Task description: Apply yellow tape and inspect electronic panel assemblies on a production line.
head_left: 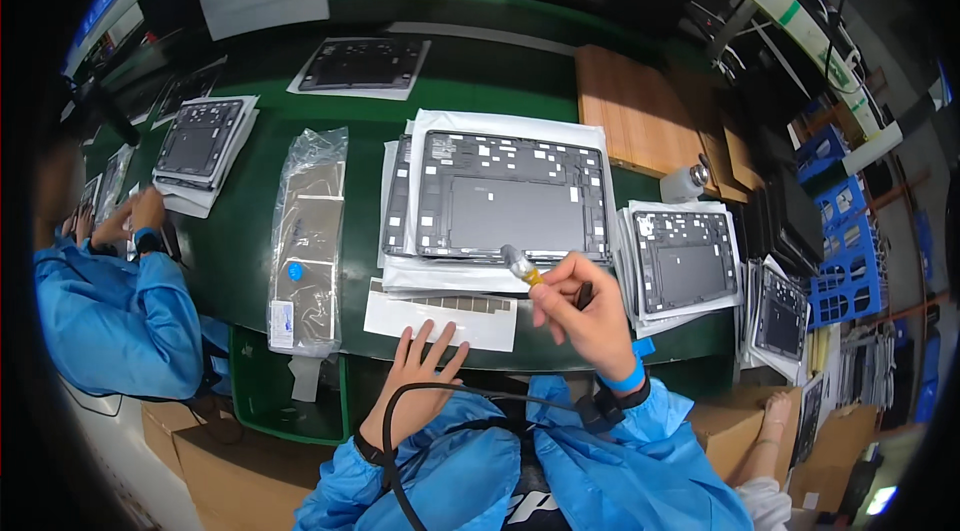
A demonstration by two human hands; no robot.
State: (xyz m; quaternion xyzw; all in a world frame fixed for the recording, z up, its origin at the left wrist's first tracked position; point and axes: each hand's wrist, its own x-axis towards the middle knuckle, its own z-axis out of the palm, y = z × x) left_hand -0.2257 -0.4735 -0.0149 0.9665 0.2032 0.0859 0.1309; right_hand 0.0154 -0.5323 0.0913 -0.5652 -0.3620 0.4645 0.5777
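My left hand (424,380) lies with fingers spread on the lower edge of a white sheet (440,323) that carries a row of small grey-brown strips. My right hand (588,316) is closed around a short tool (521,266) with a pale rounded tip and a yellow collar; a dark end sticks out behind the fingers. The tip is held above the near edge of a dark grey tablet housing (515,211) dotted with white patches. That housing lies on a stack with white sheets between the pieces. Whether the tip touches anything I cannot tell.
Left of the stack lies a clear bag of grey-brown sheets (312,256). More housings sit at right (688,261) and far left (200,138). A bottle (684,185) stands by a wooden board (640,111). A co-worker in a blue smock (115,321) works at left; a green bin (270,381) is below.
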